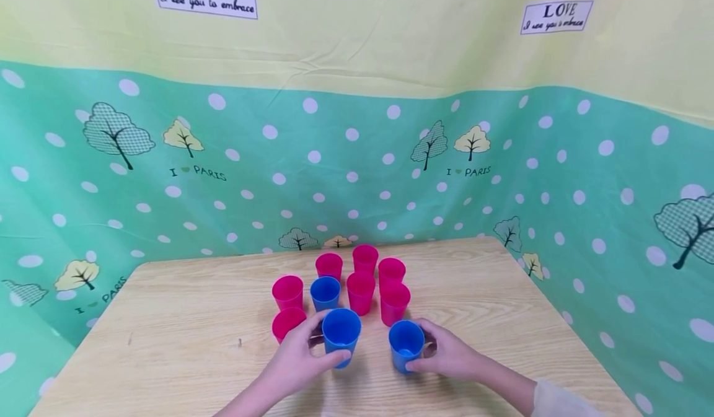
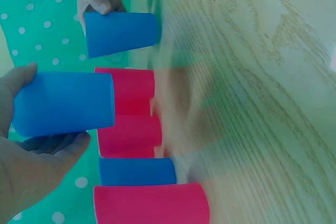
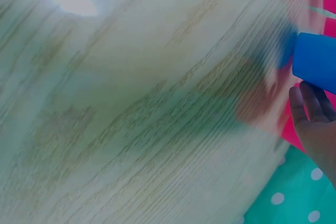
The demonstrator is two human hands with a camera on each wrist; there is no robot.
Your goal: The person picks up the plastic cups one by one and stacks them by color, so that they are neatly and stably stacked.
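Note:
My left hand [image 1: 298,358] grips a blue plastic cup [image 1: 341,329], thumb on the near side and fingers around the far side. The left wrist view shows that cup raised off the tabletop, its mouth upward. Over to the right, my right hand [image 1: 449,355] holds another blue cup [image 1: 406,341] from its right side, upright and low, its base close to the wood. Just beyond both hands stands a third blue cup [image 1: 325,292], among several pink cups [image 1: 361,293]. A pink cup [image 1: 287,323] at the front left is partly covered by my left hand.
The cups stand on a light wood-grain table [image 1: 189,324]. Behind it and along its sides hangs a green and yellow cloth [image 1: 334,157] with white dots and printed trees. The pink cup [image 1: 365,257] farthest back is near the table's rear edge.

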